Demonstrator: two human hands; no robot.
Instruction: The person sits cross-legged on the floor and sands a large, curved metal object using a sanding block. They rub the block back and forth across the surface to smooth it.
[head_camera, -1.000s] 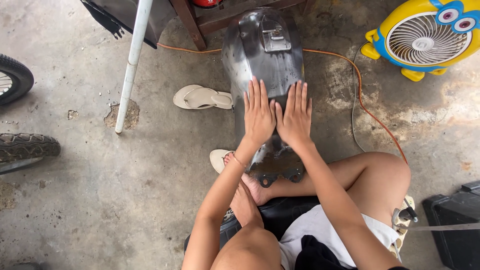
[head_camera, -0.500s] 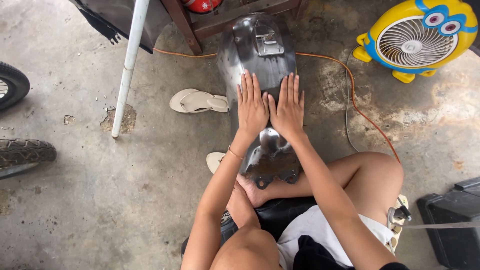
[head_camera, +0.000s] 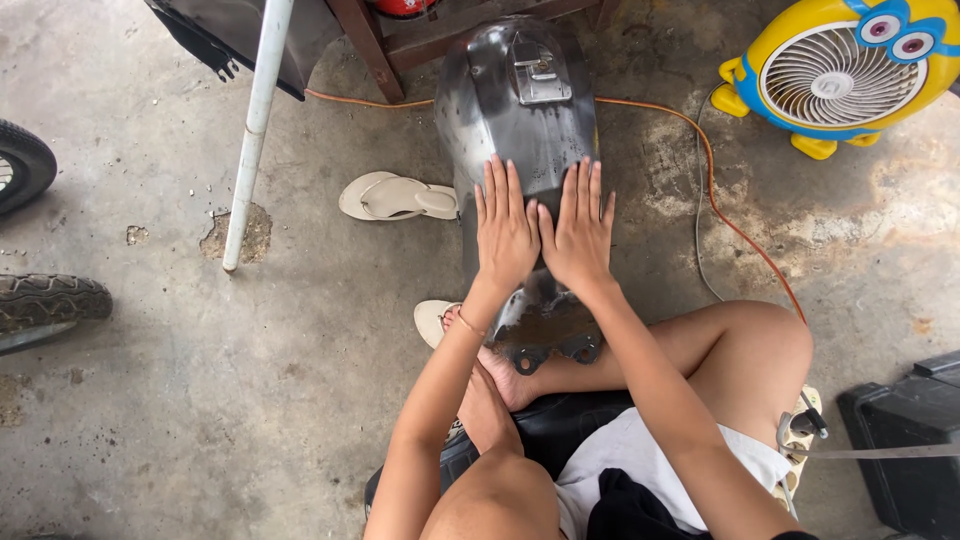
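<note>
View from the head camera, looking down at a seated person on a concrete floor (head_camera: 200, 400). A bare metal fuel tank (head_camera: 520, 110) lies on the floor directly in front of the person, its long axis running away from the body, its far end near the wooden frame (head_camera: 370, 45) at the top of the view. A hinged metal cap plate (head_camera: 540, 75) sits on the tank's far upper surface; a bracket with holes (head_camera: 550, 350) shows at its near end, close to the person's bare foot (head_camera: 500, 375).

The left hand (head_camera: 506, 232) lies flat on the tank, palm down, fingers straight and close together. The right hand (head_camera: 580, 235) lies flat beside it in the same manner, thumbs nearly touching. Neither hand grips anything; both are spread open against the metal.

A beige sandal (head_camera: 395, 197) lies on the floor just left of the tank; a second sandal (head_camera: 432, 320) lies partly under the left forearm. A white pole (head_camera: 255, 130) slants down to the floor at left. Two tyres (head_camera: 50, 300) show at the left edge. An orange cable (head_camera: 720, 215) curves along the floor right of the tank, past a yellow cartoon-shaped fan (head_camera: 840, 75) at upper right. A black case (head_camera: 900, 440) stands at lower right, well apart from the tank.
</note>
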